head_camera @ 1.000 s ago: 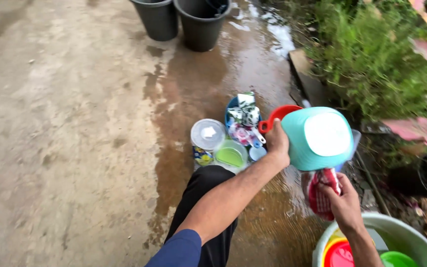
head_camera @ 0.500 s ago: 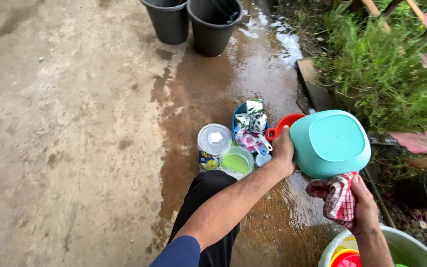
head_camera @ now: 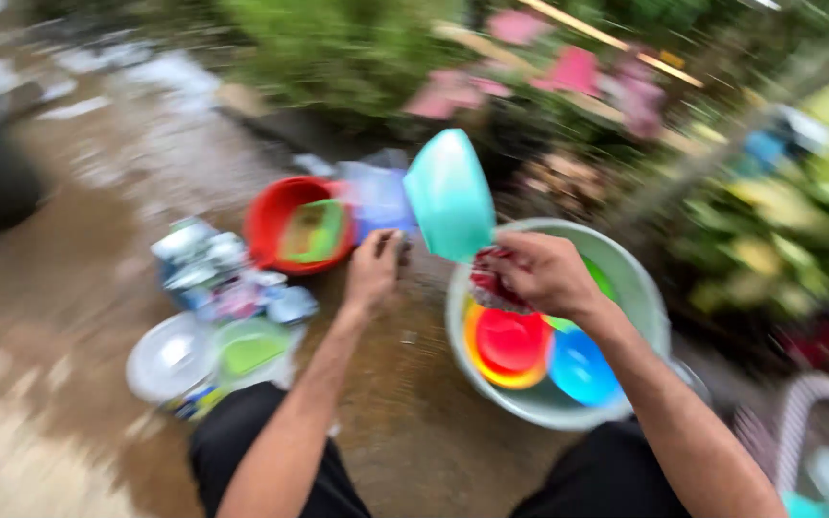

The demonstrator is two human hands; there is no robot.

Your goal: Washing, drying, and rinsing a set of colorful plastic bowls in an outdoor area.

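While washed lids and cups (head_camera: 223, 288) lie at left beside a red bowl (head_camera: 285, 223), the left hand (head_camera: 374, 270) grips a teal bowl (head_camera: 448, 195) at centre. Just right, the right hand (head_camera: 544, 273) clamps a checked cloth (head_camera: 489, 284) over a basin (head_camera: 645, 297) with coloured dishes seemingly left to wipe.

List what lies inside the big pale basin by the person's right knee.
Inside the pale basin: a red dish stacked on a yellow one, a blue dish, something green. The right hand covers part.
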